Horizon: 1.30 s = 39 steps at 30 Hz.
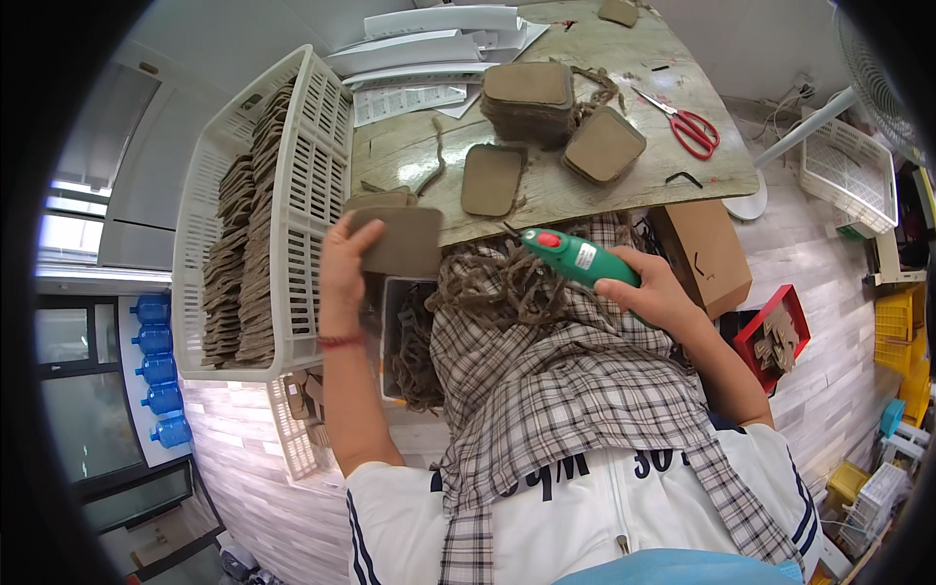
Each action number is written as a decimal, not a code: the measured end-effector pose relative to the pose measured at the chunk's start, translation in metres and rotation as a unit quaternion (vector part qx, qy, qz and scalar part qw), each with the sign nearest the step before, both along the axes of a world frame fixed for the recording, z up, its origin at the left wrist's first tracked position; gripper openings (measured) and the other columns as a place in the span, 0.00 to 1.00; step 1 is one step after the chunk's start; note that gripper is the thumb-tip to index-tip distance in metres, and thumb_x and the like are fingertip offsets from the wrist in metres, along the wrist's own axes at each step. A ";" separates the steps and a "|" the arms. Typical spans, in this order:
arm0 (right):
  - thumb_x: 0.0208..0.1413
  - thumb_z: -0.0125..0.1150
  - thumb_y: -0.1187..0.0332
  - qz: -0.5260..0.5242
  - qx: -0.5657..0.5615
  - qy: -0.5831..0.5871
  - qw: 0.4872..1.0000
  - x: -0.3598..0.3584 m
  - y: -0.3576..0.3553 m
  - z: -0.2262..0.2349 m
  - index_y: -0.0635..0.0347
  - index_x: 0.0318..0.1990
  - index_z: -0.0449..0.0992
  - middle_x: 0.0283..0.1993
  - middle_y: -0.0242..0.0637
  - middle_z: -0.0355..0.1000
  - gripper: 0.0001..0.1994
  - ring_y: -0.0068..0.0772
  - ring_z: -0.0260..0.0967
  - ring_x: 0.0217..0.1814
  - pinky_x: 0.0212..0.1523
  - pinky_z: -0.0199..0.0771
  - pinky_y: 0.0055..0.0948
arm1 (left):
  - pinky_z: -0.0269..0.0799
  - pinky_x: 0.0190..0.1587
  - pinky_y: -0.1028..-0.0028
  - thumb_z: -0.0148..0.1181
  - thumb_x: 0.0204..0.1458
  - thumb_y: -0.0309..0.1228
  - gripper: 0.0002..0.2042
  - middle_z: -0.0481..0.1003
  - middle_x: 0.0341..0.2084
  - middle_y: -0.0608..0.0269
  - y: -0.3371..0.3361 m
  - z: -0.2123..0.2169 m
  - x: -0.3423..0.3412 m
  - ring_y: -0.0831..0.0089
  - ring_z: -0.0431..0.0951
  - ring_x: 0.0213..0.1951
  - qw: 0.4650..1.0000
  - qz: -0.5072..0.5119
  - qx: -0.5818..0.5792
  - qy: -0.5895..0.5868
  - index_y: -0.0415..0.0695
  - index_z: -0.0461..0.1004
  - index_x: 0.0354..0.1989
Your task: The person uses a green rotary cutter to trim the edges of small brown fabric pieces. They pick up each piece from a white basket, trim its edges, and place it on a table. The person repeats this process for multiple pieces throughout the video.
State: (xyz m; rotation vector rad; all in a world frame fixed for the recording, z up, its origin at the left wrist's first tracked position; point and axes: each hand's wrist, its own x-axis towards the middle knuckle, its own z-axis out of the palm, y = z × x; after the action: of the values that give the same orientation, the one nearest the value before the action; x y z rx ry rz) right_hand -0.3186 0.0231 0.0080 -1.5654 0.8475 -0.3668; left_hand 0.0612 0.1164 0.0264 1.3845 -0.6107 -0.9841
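My left hand [341,268] grips a flat brown pad with rounded corners [408,242] at the table's near left edge, thumb on top. Another brown pad [385,198] lies partly hidden behind it. In my right hand [658,290] is a green handheld power tool [585,259] with a red switch, its thin tip pointing left toward the held pad but apart from it. Tangled brown strips [502,288] lie across the checked apron on my lap. On the table are a stack of pads [526,90], a single pad [492,180] and a tilted pad [604,146].
A white slatted crate [327,195] full of upright pads stands left of the table [585,207]. Red-handled scissors [694,134] and a black hex key [684,178] lie right. Papers [429,54] are at the back. A bin of strips [414,351], cardboard box [704,249] and red box [795,312] sit lower.
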 end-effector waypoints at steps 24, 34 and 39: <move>0.54 0.64 0.62 -0.119 -0.080 0.029 0.989 -0.017 0.004 -0.036 0.64 0.46 0.74 0.26 0.28 0.70 0.17 0.14 0.63 0.22 0.23 0.65 0.19 | 0.71 0.47 0.60 0.66 0.48 0.25 0.16 0.70 0.43 0.56 -0.096 -0.125 -0.096 0.59 0.72 0.46 0.978 0.167 -0.024 -0.125 0.37 0.66 0.42; 0.54 0.65 0.62 -0.150 -0.113 -0.016 0.982 0.006 0.012 -0.020 0.64 0.47 0.75 0.30 0.30 0.71 0.18 0.17 0.65 0.27 0.29 0.67 0.21 | 0.72 0.55 0.65 0.57 0.53 0.15 0.19 0.73 0.48 0.59 -0.080 -0.073 -0.140 0.65 0.74 0.49 0.917 0.128 -0.252 0.281 0.38 0.65 0.53; 0.53 0.66 0.60 -0.154 -0.109 0.000 0.982 0.008 0.014 -0.010 0.64 0.47 0.75 0.33 0.36 0.74 0.19 0.22 0.69 0.33 0.37 0.70 0.25 | 0.73 0.55 0.64 0.56 0.53 0.14 0.18 0.73 0.48 0.58 -0.081 -0.064 -0.154 0.65 0.74 0.50 0.900 0.121 -0.285 0.306 0.39 0.66 0.52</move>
State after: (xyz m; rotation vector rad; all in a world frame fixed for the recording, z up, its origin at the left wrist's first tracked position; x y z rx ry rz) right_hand -0.3108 0.0374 -0.0016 -1.6341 1.0816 -0.7018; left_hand -0.0930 0.0351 -0.0371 0.5580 -0.2069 -0.8789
